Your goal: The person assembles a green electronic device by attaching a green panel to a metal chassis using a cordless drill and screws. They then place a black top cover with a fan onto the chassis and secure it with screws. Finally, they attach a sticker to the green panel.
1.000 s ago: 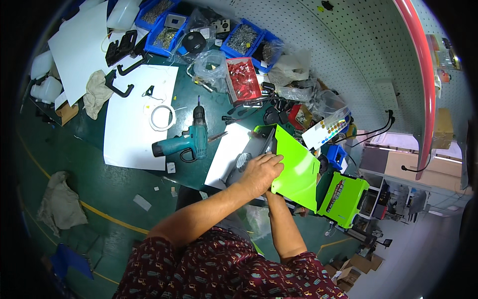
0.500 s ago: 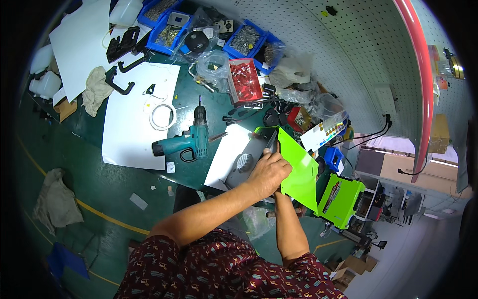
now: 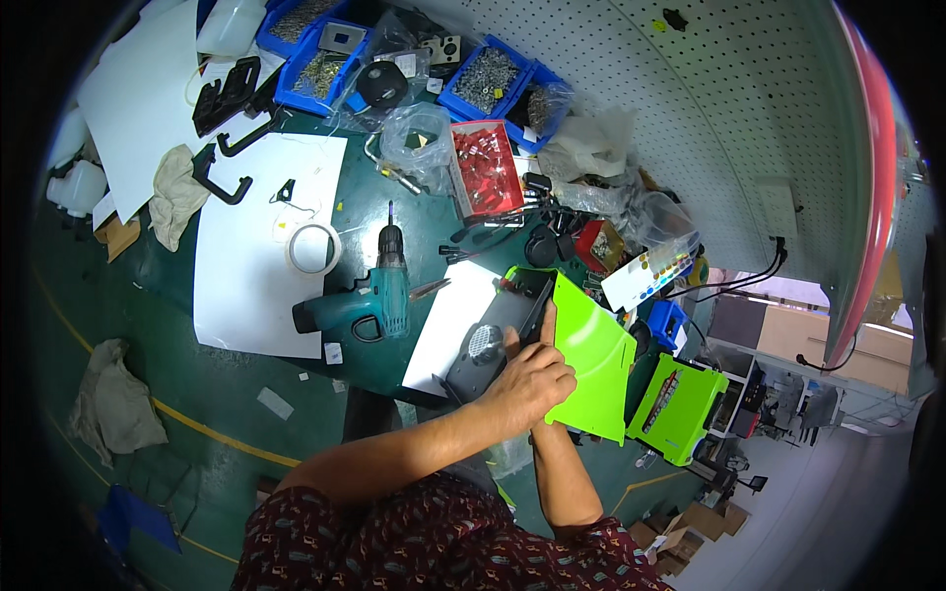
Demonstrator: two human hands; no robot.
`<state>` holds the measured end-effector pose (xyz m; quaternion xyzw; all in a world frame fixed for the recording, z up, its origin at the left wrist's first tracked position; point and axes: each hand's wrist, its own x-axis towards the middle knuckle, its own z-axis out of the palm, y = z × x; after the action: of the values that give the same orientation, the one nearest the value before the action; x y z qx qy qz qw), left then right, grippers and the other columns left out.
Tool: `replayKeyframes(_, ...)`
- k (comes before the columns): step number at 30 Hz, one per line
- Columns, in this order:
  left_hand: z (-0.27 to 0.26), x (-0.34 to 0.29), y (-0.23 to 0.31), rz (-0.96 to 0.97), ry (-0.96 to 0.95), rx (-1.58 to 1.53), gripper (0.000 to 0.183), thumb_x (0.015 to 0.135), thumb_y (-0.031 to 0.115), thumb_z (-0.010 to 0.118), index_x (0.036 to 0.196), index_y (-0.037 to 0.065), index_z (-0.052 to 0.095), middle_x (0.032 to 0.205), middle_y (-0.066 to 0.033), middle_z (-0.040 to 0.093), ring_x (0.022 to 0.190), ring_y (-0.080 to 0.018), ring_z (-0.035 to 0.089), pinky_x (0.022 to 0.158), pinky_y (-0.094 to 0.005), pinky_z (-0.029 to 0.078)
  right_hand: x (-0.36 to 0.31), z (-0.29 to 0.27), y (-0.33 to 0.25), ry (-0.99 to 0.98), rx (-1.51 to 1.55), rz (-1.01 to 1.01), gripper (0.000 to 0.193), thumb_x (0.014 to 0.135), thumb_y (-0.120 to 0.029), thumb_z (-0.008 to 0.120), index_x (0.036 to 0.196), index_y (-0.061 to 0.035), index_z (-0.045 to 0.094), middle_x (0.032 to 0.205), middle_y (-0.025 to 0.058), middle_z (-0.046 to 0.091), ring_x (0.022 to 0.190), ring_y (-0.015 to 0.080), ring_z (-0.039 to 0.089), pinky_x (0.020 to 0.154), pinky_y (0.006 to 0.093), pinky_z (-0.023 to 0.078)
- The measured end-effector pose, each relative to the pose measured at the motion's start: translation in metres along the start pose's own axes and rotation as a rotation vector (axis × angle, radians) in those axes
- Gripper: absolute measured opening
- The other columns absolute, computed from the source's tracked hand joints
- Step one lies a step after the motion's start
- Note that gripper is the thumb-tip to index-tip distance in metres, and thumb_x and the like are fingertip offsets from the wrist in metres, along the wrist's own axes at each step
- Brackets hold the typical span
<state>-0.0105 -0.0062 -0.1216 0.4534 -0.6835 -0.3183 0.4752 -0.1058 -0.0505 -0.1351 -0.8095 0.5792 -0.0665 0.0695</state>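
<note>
Two bare hands close together at a bright-green, flat-faced panel [image 3: 595,360], tilted against a dark-grey casing [image 3: 471,374] with a round perforated vent, at the green worktable's [image 3: 370,167] near edge. Left hand [image 3: 537,382] curled over the panel's edge, grip unclear; right hand [image 3: 544,427] mostly hidden below, hold cannot be told. Teal-and-black drill [image 3: 392,295] lies left.

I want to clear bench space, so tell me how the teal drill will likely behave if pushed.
The teal drill probably won't roll: it lies on its side, its handle jutting left. It looks rigid and fairly heavy, with a thick body and chuck. A push could drag the white sheet, as the handle overlaps it.
</note>
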Motion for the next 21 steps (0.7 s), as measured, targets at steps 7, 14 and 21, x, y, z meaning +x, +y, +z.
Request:
replayKeyframes(7, -0.011, 0.006, 0.003, 0.028, 0.001, -0.036, 0.030, 0.075, 0.005, 0.071, 0.104, 0.000, 0.071, 0.108, -0.0086, 0.071, 0.112, -0.0264, 0.060, 0.104, -0.0403, 0.044, 0.013, 0.007, -0.006, -0.017, 0.004, 0.051, 0.076, 0.086, -0.030, 0.081, 0.150, -0.0050, 0.050, 0.138, 0.0202, 0.062, 0.122, 0.0381, 0.061, 0.102, 0.0438, 0.048)
replayKeyframes(14, -0.009, 0.018, -0.012, 0.132, -0.006, -0.138, 0.010, 0.077, 0.012, 0.067, 0.085, 0.007, 0.063, 0.093, -0.0059, 0.066, 0.103, -0.0249, 0.059, 0.098, -0.0400, 0.044, 0.020, 0.017, -0.004, -0.017, -0.033, 0.077, 0.081, 0.082, -0.031, 0.084, 0.150, -0.0053, 0.048, 0.134, 0.0193, 0.063, 0.116, 0.0373, 0.063, 0.099, 0.0423, 0.051)
replayKeyframes(21, -0.014, 0.046, -0.020, 0.222, -0.059, -0.108, 0.007, 0.078, 0.014, 0.066, 0.081, 0.010, 0.062, 0.084, -0.0032, 0.066, 0.096, -0.0218, 0.061, 0.092, -0.0373, 0.045, 0.018, 0.023, -0.006, -0.058, 0.033, 0.100, 0.079, 0.081, -0.028, 0.086, 0.147, -0.0034, 0.049, 0.128, 0.0184, 0.066, 0.110, 0.0353, 0.067, 0.096, 0.0399, 0.053)
